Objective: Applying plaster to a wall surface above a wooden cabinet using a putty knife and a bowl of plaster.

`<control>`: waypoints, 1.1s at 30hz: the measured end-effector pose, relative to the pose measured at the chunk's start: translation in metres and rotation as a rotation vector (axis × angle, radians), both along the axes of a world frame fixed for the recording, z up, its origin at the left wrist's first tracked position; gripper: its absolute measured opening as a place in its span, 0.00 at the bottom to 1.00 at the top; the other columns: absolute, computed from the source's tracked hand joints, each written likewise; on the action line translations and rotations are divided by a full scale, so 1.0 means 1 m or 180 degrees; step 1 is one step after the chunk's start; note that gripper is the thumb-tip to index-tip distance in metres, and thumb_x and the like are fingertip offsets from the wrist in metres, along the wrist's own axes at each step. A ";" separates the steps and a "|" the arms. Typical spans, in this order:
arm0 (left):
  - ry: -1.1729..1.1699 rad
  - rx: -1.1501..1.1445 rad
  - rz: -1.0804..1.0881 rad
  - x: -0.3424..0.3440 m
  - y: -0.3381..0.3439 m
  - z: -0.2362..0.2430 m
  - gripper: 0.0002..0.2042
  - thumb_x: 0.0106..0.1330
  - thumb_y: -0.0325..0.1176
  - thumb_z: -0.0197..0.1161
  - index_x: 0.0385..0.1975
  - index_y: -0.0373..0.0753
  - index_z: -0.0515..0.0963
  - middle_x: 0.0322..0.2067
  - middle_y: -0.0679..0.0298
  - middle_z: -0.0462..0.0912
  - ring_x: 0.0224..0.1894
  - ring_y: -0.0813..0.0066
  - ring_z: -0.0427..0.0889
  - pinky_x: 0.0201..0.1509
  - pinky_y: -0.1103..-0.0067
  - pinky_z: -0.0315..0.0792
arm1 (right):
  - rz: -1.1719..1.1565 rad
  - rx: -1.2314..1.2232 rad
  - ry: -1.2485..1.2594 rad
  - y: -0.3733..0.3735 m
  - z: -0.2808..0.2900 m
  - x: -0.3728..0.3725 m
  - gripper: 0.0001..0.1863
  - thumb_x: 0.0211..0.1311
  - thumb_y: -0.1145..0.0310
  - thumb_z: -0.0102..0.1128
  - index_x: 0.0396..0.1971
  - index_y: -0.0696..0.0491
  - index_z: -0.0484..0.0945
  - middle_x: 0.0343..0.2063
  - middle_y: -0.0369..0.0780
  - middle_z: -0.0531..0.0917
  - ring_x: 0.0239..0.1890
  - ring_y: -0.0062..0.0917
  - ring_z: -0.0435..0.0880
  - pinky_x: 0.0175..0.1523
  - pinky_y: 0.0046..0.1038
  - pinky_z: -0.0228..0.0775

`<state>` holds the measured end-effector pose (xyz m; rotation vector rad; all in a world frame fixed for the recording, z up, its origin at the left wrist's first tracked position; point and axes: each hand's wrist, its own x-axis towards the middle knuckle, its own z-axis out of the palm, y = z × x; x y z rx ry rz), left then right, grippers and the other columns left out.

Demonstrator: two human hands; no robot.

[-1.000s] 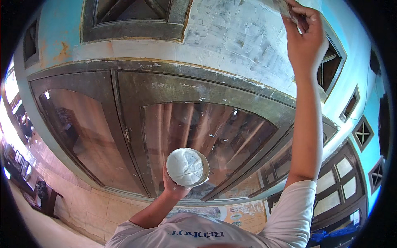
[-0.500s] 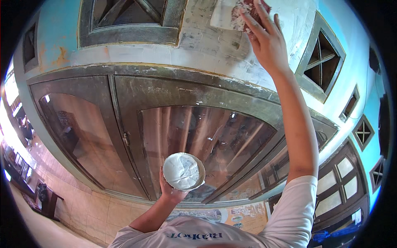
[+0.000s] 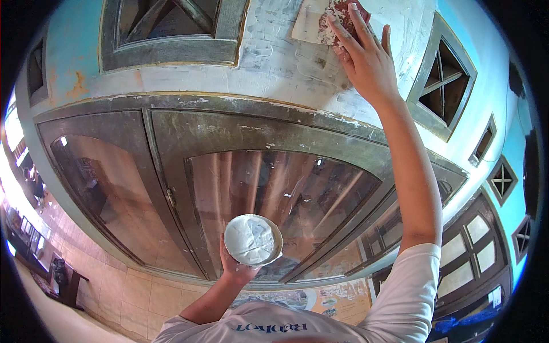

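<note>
Dark-blue lettering (image 3: 271, 327) (across shirt (image 3: 251, 312)), left hand (image 3: 235, 268) holding bowl (image 3: 278, 251)

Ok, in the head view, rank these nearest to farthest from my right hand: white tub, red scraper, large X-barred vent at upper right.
From the right hand:
1. Red scraper: under its fingers, against the wall.
2. X-barred vent: just to its right.
3. White tub: well below and leftward, in the left hand.
</note>
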<state>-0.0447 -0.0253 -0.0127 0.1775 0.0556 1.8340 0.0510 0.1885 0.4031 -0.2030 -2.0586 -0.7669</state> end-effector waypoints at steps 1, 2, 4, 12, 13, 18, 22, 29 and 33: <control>-0.0044 -0.0010 -0.0021 0.001 0.001 0.001 0.36 0.68 0.70 0.41 0.66 0.52 0.70 0.64 0.64 0.73 0.66 0.53 0.71 0.70 0.50 0.62 | -0.0391 0.0445 0.0050 0.002 0.001 0.001 0.34 0.66 0.67 0.60 0.72 0.39 0.63 0.75 0.47 0.53 0.73 0.43 0.61 0.75 0.57 0.46; -0.0088 -0.0020 -0.0039 0.001 0.002 0.001 0.36 0.68 0.70 0.40 0.66 0.52 0.70 0.64 0.64 0.73 0.66 0.53 0.71 0.70 0.50 0.62 | -0.0780 0.0889 0.0098 0.004 0.001 0.003 0.33 0.67 0.65 0.59 0.72 0.39 0.63 0.75 0.46 0.52 0.73 0.43 0.61 0.76 0.58 0.43; -0.0057 -0.0014 -0.0041 0.001 0.003 0.001 0.36 0.68 0.69 0.40 0.66 0.52 0.70 0.64 0.65 0.73 0.66 0.53 0.71 0.70 0.50 0.62 | -0.0782 0.0947 0.0109 0.009 0.001 0.005 0.33 0.67 0.64 0.59 0.72 0.39 0.62 0.75 0.46 0.52 0.73 0.43 0.62 0.76 0.58 0.42; 0.0076 -0.0055 0.0007 -0.001 0.003 0.000 0.35 0.68 0.69 0.42 0.65 0.52 0.71 0.63 0.66 0.74 0.66 0.54 0.71 0.70 0.50 0.61 | -0.0700 0.0875 0.0081 0.010 0.000 0.009 0.32 0.67 0.64 0.59 0.71 0.39 0.64 0.75 0.44 0.53 0.73 0.41 0.63 0.76 0.58 0.42; 0.0015 -0.0090 -0.0017 -0.001 0.003 0.001 0.35 0.67 0.69 0.42 0.65 0.52 0.71 0.63 0.66 0.74 0.66 0.54 0.71 0.70 0.50 0.61 | -0.0689 0.1030 0.0212 0.021 -0.002 0.010 0.32 0.68 0.62 0.59 0.71 0.32 0.63 0.75 0.39 0.55 0.70 0.40 0.68 0.76 0.58 0.41; -0.0111 -0.0070 -0.0085 -0.004 -0.002 -0.002 0.36 0.67 0.70 0.43 0.65 0.53 0.71 0.64 0.66 0.74 0.66 0.54 0.71 0.71 0.50 0.61 | -0.0673 0.1147 0.0338 0.030 -0.006 0.020 0.32 0.69 0.59 0.58 0.71 0.25 0.63 0.76 0.32 0.55 0.68 0.36 0.72 0.76 0.59 0.37; -0.0002 -0.0087 -0.0034 -0.003 0.000 -0.003 0.36 0.66 0.70 0.44 0.66 0.52 0.70 0.64 0.66 0.73 0.66 0.54 0.71 0.71 0.50 0.61 | -0.0387 0.1223 0.0437 0.023 -0.003 0.017 0.31 0.70 0.60 0.58 0.71 0.25 0.64 0.76 0.32 0.55 0.69 0.36 0.69 0.75 0.59 0.39; -0.0024 -0.0072 -0.0052 -0.002 -0.003 0.000 0.36 0.66 0.71 0.43 0.65 0.52 0.71 0.64 0.66 0.73 0.67 0.54 0.70 0.70 0.50 0.61 | -0.0721 0.0610 0.0101 -0.016 0.000 0.006 0.28 0.67 0.62 0.59 0.68 0.39 0.70 0.76 0.43 0.52 0.72 0.40 0.64 0.76 0.58 0.41; -0.0137 -0.0209 -0.0014 -0.004 -0.009 0.000 0.36 0.66 0.71 0.43 0.65 0.53 0.71 0.65 0.66 0.72 0.67 0.54 0.70 0.70 0.49 0.61 | -0.0973 0.0658 0.0234 -0.010 -0.007 0.018 0.29 0.68 0.62 0.59 0.69 0.39 0.68 0.76 0.42 0.51 0.73 0.40 0.61 0.76 0.58 0.38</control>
